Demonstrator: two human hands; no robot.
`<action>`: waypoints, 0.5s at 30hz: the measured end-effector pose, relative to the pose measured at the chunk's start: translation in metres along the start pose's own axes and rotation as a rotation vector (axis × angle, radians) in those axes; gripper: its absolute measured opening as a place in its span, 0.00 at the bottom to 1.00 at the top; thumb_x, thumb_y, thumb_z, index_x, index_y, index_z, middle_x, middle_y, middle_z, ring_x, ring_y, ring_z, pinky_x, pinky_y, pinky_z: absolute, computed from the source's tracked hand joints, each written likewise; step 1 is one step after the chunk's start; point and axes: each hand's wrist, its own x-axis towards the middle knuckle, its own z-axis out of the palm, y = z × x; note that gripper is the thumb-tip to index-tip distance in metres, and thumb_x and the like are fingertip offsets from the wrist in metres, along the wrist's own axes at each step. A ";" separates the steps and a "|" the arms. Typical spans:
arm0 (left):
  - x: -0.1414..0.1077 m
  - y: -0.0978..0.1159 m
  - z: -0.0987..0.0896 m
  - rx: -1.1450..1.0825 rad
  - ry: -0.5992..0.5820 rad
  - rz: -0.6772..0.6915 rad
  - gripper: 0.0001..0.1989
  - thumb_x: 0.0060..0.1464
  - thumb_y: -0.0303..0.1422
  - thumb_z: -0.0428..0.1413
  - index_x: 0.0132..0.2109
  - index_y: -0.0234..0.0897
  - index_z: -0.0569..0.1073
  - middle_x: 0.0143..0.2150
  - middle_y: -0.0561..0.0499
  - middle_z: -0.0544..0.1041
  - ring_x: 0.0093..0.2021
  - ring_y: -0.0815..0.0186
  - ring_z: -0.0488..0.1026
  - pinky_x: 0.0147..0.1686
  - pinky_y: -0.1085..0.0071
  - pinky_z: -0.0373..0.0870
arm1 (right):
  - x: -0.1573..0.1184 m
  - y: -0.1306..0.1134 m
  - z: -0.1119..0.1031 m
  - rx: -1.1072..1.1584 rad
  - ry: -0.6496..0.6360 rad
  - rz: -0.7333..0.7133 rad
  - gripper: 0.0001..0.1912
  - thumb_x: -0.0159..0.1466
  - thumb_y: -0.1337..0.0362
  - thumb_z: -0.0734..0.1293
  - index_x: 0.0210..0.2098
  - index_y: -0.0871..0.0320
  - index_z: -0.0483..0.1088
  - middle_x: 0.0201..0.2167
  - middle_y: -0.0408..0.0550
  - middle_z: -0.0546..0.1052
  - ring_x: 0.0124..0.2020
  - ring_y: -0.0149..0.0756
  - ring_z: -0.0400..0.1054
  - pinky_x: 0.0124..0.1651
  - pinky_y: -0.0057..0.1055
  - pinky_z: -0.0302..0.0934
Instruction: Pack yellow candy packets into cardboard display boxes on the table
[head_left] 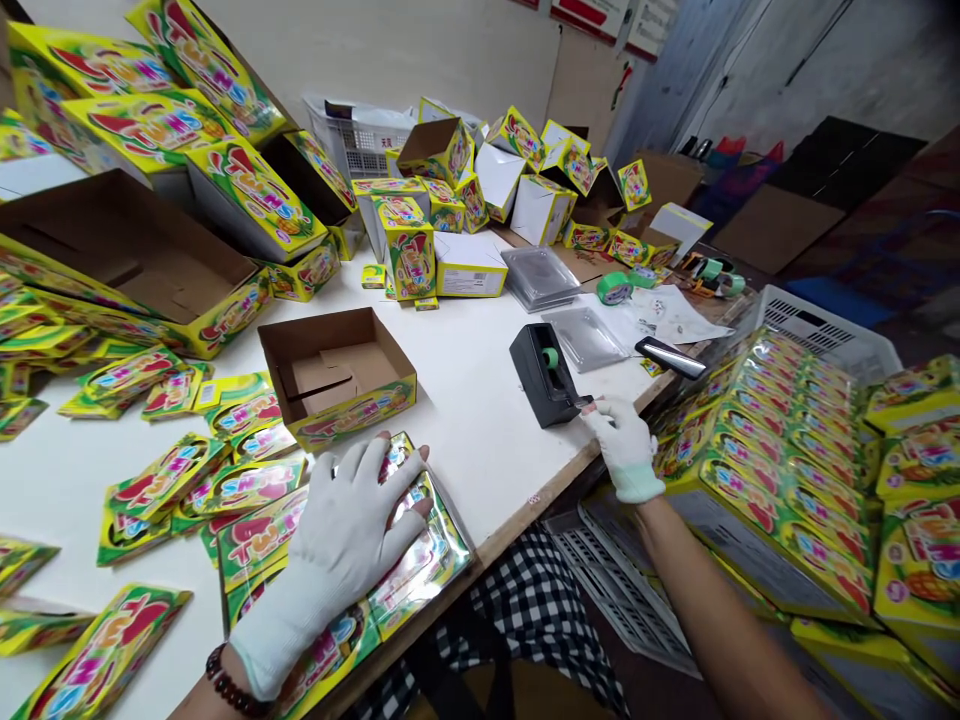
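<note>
My left hand, in a white glove with bare fingertips, lies with fingers spread on a display box packed with green and yellow packets under a shiny clear cover. That box is at the table's front edge. My right hand, also gloved, is at the front end of the black tape dispenser. Its thumb and forefinger are pinched on the end of the tape by the cutter. A green tape roll core shows in the dispenser. Behind my left hand stands an open, unfilled display box.
Loose packets are spread over the left of the table. Printed boxes are piled at the back. Clear plastic lids, green tape rolls and a stapler-like black tool lie right. Filled boxes are stacked beyond the table's edge.
</note>
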 end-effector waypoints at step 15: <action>0.002 0.000 -0.001 -0.046 -0.002 0.005 0.27 0.61 0.49 0.47 0.62 0.44 0.68 0.59 0.34 0.66 0.57 0.42 0.63 0.49 0.46 0.59 | -0.005 0.054 0.018 0.235 -0.117 0.191 0.22 0.54 0.45 0.69 0.33 0.60 0.72 0.20 0.40 0.70 0.23 0.32 0.61 0.29 0.29 0.58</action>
